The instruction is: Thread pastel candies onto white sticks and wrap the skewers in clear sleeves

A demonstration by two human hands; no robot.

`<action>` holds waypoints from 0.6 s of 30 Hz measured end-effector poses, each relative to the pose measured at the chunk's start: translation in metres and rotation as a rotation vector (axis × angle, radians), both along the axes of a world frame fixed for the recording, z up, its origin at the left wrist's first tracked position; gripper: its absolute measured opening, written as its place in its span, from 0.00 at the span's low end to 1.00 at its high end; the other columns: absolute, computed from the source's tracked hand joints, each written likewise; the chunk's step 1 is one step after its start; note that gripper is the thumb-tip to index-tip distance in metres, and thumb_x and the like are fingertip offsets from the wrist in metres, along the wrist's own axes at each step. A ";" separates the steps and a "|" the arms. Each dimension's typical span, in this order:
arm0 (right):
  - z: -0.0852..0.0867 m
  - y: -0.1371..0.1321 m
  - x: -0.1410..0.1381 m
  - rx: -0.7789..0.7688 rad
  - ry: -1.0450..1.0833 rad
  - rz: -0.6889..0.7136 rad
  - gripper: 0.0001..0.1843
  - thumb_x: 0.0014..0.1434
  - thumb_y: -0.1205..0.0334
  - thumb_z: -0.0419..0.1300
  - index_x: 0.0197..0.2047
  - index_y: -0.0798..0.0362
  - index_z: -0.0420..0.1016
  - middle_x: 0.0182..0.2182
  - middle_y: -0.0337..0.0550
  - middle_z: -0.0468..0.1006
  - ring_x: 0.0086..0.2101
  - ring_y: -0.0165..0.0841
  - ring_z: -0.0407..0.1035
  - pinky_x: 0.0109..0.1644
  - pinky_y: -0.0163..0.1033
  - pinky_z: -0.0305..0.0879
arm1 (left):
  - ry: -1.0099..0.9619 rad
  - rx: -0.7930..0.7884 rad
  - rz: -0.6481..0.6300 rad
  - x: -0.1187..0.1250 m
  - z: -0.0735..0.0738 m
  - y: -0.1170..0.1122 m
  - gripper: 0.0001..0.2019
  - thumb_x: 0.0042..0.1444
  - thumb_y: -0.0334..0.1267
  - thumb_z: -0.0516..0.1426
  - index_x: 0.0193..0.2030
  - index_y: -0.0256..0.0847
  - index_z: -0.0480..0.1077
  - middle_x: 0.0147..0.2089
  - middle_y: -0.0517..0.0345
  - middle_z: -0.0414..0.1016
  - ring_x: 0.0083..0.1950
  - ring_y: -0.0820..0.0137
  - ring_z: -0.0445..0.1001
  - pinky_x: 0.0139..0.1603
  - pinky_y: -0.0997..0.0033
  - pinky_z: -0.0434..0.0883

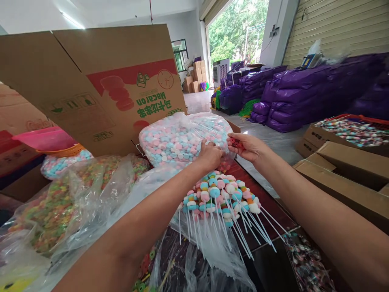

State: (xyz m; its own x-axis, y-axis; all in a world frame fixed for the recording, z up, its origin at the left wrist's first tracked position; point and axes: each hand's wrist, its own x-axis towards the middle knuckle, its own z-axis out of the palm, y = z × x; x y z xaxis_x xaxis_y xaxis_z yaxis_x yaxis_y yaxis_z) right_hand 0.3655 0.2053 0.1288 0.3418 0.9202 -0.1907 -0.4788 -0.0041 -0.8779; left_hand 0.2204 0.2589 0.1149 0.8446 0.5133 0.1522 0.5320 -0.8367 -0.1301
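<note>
Candy skewers [221,194] are laid nearest. Beyond them, the left hand [210,156] is closed on the plastic of the bag of pastel sweets [179,138]. Red sweets [236,142] are pinched in the right hand [247,147], just beside. The plastic is best held taut and the pinch kept firm. A cardboard box [115,81] is propped behind.

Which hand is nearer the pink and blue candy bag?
Left: left hand touches the bag at its front; right hand, holding a red piece, is beside its right edge.

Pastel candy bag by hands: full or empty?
Full: bag bulges with pink, blue, white pieces; left hand touches it; right hand pinches red piece.
</note>
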 end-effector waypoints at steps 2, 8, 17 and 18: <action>-0.001 0.007 -0.003 -0.062 -0.090 0.053 0.12 0.65 0.73 0.56 0.30 0.58 0.72 0.20 0.38 0.73 0.20 0.24 0.68 0.26 0.29 0.73 | -0.030 0.023 -0.025 -0.004 -0.002 -0.002 0.11 0.60 0.35 0.55 0.37 0.48 0.80 0.46 0.57 0.82 0.59 0.57 0.69 0.69 0.37 0.48; -0.005 0.036 -0.015 -0.253 -0.436 0.171 0.07 0.66 0.64 0.60 0.45 0.59 0.75 0.37 0.45 0.78 0.33 0.30 0.73 0.37 0.38 0.75 | -0.067 0.033 -0.032 -0.015 -0.003 -0.008 0.11 0.61 0.36 0.56 0.39 0.51 0.80 0.47 0.57 0.82 0.58 0.58 0.70 0.69 0.33 0.46; -0.015 0.058 -0.019 -0.292 -1.045 0.260 0.17 0.67 0.55 0.59 0.56 0.53 0.72 0.53 0.49 0.74 0.47 0.37 0.73 0.49 0.49 0.74 | -0.114 0.003 0.006 -0.020 0.001 -0.002 0.11 0.61 0.37 0.55 0.39 0.53 0.80 0.45 0.59 0.82 0.58 0.58 0.70 0.70 0.33 0.42; -0.017 0.057 -0.018 -0.254 -1.117 0.257 0.15 0.67 0.55 0.59 0.53 0.53 0.74 0.50 0.48 0.76 0.44 0.37 0.74 0.47 0.46 0.74 | -0.103 -0.013 0.018 -0.020 0.001 -0.002 0.11 0.61 0.37 0.55 0.40 0.53 0.80 0.45 0.59 0.82 0.58 0.58 0.70 0.71 0.33 0.41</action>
